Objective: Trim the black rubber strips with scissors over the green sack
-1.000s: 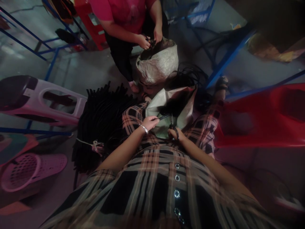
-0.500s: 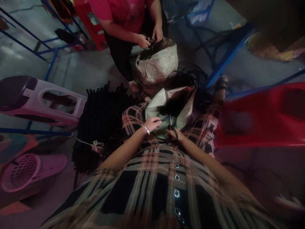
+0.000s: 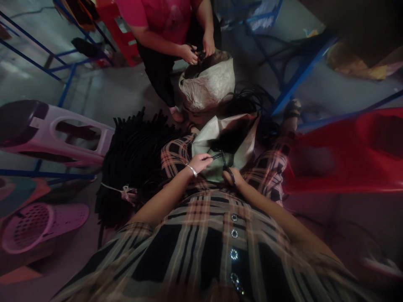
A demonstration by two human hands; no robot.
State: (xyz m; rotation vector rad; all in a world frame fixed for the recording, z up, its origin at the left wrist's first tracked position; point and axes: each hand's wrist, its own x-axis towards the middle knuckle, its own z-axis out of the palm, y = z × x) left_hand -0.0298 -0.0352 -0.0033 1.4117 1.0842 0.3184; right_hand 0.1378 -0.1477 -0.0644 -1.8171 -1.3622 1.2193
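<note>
Left hand (image 3: 200, 162) is pinching a black strip (image 3: 216, 156), which is sticking out from the fingertips toward the right. Right hand (image 3: 233, 177) is gripping scissors (image 3: 224, 160), blades sitting at the strip's free end; contact unclear. Both are hovering over the pale sack (image 3: 206, 136).

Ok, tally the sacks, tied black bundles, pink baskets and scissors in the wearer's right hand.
Sacks: 2 (near sack, far sack)
Tied black bundle: 1
Pink basket: 1
Scissors in right hand: 1
Total: 5
</note>
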